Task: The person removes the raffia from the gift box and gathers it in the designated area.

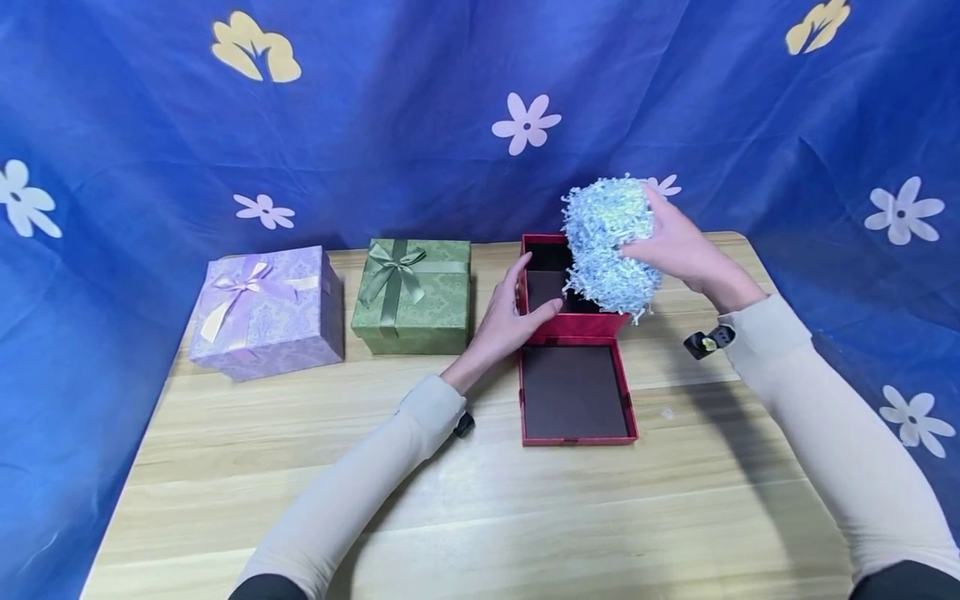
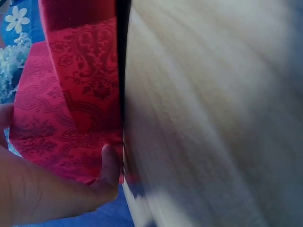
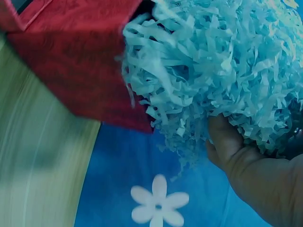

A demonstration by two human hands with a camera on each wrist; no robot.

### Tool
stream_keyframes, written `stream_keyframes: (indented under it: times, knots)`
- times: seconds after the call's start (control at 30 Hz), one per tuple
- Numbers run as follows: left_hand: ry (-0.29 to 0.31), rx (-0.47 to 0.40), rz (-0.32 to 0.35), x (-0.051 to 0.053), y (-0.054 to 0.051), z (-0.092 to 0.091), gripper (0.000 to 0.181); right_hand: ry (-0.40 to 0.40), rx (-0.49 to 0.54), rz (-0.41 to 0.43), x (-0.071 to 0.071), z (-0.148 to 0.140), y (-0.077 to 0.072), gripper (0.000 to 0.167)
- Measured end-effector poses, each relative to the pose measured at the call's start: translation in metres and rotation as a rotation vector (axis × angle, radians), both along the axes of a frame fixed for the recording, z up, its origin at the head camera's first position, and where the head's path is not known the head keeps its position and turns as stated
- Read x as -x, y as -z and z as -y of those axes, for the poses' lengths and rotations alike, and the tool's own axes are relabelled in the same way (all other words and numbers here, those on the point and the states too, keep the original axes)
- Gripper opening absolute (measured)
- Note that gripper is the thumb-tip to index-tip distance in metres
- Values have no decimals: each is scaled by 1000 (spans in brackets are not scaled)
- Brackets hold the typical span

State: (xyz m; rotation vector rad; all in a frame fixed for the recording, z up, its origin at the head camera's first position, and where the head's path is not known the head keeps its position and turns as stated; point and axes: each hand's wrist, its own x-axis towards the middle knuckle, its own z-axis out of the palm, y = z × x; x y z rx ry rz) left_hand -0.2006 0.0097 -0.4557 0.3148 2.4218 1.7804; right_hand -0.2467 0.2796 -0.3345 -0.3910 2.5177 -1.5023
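My right hand (image 1: pixel 678 242) grips a big clump of pale blue shredded paper (image 1: pixel 607 225) above the right part of a red gift box (image 1: pixel 573 325). The thumb digs into the strands in the right wrist view; the other fingers are mostly hidden. At the box's near left corner, my left hand (image 1: pixel 504 321) holds the box, its fingers along the left wall and its thumb by the front rim. Dark lining shows inside the box where the paper does not cover it. The left wrist view shows the thumb (image 2: pixel 110 165) against the patterned red side.
In front of the box lies its red-edged lid (image 1: pixel 577 392), dark inside facing up. To the left stand a green gift box (image 1: pixel 442 321) and a lilac gift box (image 1: pixel 285 325), both with bows. A blue flowered cloth (image 1: pixel 420 108) hangs behind the wooden table (image 1: pixel 480 533).
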Motion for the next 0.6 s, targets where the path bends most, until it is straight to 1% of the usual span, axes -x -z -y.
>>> stream_keyframes:
  times: [0.13,0.2,0.3,0.4,0.47,0.57,0.6]
  knots:
    - [-4,38,-4,-2,0,0,96,83,-16,12,-1,-18,-3,106]
    - [-12,56,-1,-3,0,0,96,133,-23,18,-1,-26,-4,102]
    - [-27,80,4,-4,0,0,95,213,-6,18,-1,-37,-1,93]
    - [-36,89,6,-6,0,0,95,306,10,5,1,-48,6,85]
    - [-37,93,4,-7,0,-1,95,365,-7,1,3,-58,12,83]
    - [-36,100,3,-9,0,-1,95,435,3,20,7,-70,24,81]
    - [-36,105,4,-10,0,-1,95,457,-8,36,8,-74,28,85]
